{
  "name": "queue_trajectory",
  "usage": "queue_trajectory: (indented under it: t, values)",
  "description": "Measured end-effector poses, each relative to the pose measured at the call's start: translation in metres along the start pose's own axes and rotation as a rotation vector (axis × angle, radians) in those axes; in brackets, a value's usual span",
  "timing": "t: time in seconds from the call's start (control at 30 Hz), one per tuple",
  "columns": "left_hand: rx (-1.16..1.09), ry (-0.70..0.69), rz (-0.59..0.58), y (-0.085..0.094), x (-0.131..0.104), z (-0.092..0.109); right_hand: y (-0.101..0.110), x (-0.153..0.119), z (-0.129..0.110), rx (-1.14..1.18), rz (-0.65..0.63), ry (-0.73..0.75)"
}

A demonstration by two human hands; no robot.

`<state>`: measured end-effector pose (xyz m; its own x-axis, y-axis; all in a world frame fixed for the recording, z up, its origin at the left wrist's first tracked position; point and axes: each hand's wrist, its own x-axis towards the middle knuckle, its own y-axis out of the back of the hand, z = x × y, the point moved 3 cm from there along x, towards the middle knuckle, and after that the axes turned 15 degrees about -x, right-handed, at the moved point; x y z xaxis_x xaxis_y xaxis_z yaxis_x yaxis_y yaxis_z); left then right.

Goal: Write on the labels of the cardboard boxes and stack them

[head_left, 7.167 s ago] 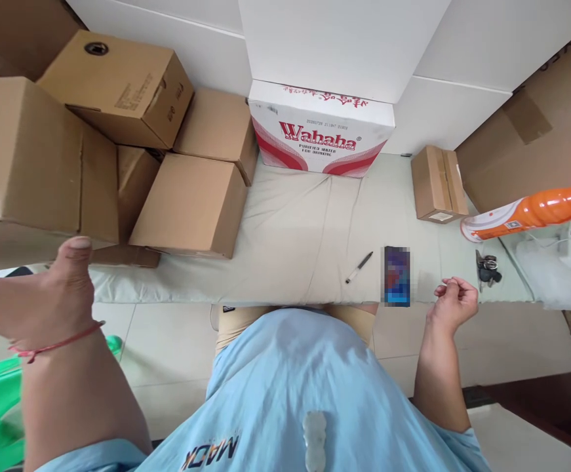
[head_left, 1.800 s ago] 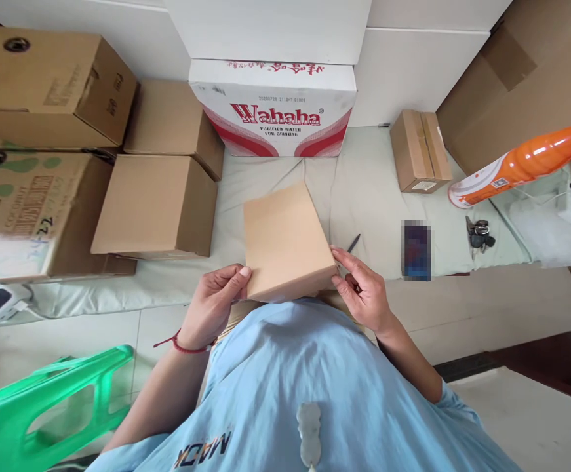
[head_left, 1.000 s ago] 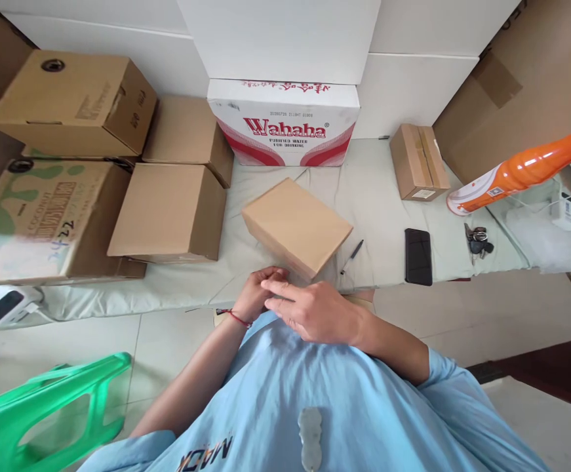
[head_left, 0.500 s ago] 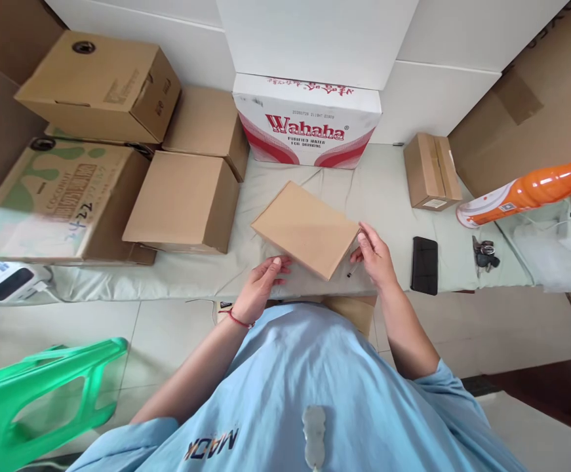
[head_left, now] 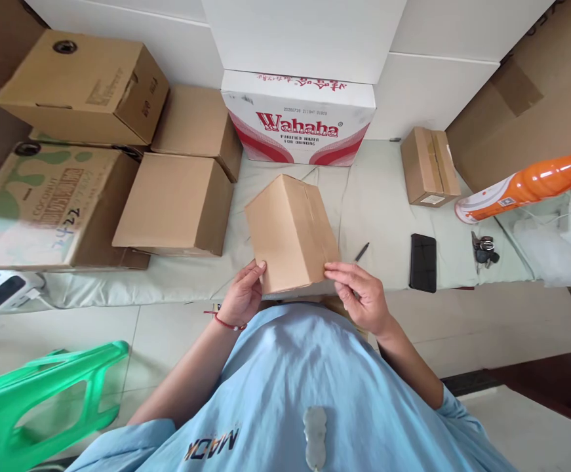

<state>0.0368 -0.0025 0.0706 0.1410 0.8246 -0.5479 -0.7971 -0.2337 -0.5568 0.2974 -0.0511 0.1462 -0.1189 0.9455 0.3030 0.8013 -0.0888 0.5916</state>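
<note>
A small brown cardboard box [head_left: 285, 236] is tilted at the near part of the covered table, showing a broad plain side and a narrower side with a seam. My left hand [head_left: 243, 294], a red cord at its wrist, pinches the near left corner, thumb on top and fingers partly hidden. At the near right corner, my right hand [head_left: 361, 298] grips the edge between its fingertips. A dark pen [head_left: 362, 252] lies just right of the box. The underside of the box is out of sight.
Several cardboard cartons [head_left: 170, 203] are stacked at the left, and a white-and-red water carton [head_left: 297, 124] stands behind. To the right are a phone [head_left: 423, 262], keys [head_left: 484, 250], a taped box [head_left: 430, 167] and an orange bottle [head_left: 531, 187]. A green stool [head_left: 93, 387] stands lower left.
The box has turned and tipped, bringing its seamed side into view. My left hand has taken hold of its near corner. My right hand has moved down and nearer, uncovering the pen.
</note>
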Motion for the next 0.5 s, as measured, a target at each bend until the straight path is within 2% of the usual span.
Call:
queue_trajectory:
  t: [0.03,0.1,0.23,0.33,0.5]
  values:
    - [-0.006,-0.001,-0.015,0.002,-0.001,-0.001,-0.001,-0.002,-0.002,0.0,0.012,0.024]
    - [-0.015,-0.035,-0.068,0.002,-0.004,-0.003,-0.004,-0.007,0.001,0.036,0.013,-0.022]
    - [0.099,-0.24,-0.188,0.0,-0.009,0.0,-0.006,-0.014,0.023,0.23,-0.078,-0.266]
    - [0.214,-0.394,-0.251,0.001,-0.007,0.001,-0.005,-0.015,0.034,0.337,-0.121,-0.355]
    - [0.37,-0.597,-0.239,0.011,0.0,0.001,-0.013,-0.019,0.033,0.324,-0.188,-0.389]
